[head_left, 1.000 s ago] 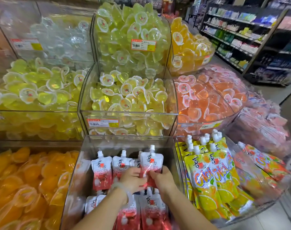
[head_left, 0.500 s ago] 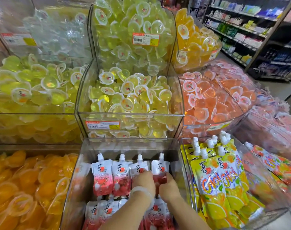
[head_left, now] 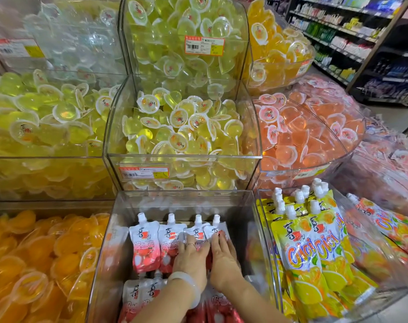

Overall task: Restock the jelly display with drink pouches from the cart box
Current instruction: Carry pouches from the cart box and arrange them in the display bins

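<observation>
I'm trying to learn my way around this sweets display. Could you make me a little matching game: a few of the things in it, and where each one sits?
Things:
1. red-and-white pouches
2. yellow lemon pouches
3. orange jelly cups
4. pink-orange jelly cups

Places:
A. lower-left bin
B. curved bin, right of the middle yellow cups
C. bottom middle bin, under the two hands
D. bin just right of the bottom middle one

Pairs: 1-C, 2-D, 3-A, 4-B
</observation>
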### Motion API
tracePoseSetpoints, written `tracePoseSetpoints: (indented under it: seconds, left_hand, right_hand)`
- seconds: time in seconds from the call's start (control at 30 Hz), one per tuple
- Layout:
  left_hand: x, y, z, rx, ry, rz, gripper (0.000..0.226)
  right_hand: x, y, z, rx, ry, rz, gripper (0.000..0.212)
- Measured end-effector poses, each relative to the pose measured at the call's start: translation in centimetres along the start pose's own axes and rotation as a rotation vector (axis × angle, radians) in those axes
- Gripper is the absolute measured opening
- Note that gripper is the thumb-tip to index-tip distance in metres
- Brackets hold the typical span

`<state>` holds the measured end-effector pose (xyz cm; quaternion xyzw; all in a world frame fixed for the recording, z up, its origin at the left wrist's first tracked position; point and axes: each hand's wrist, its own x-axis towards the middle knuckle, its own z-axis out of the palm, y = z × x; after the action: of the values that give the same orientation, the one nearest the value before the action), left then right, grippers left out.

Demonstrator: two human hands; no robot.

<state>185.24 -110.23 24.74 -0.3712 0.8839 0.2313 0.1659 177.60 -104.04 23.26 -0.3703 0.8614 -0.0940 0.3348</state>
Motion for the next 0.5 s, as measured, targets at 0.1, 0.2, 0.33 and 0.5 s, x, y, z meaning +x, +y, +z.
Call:
tracePoseSetpoints:
  seconds: [0.1, 0.2, 0.33, 0.5]
  left_hand:
    - [-0.6, -0.7, 0.1, 0.047, -0.001, 0.018, 0.069]
    - [-0.9, -1.2, 0.2, 0.075, 0.017, 0.039, 0.070]
    - [-1.4, -1.7, 0.1, 0.128, -0.018, 0.071, 0.079]
    - [-1.7, -2.8, 0.2, 0.089, -0.152, 0.127, 0.085]
  right_hand:
    - [0.2, -0.2, 0.2, -0.109, 0.052, 0.040, 0.077]
    - [0.4, 0.3, 0.0, -0.073, 0.156, 0.110, 0.077]
    - [1.2, 0.2, 0.1, -0.104, 0.220, 0.191, 0.080]
    - [1.4, -0.2, 0.2, -0.166, 0.260, 0.209, 0.070]
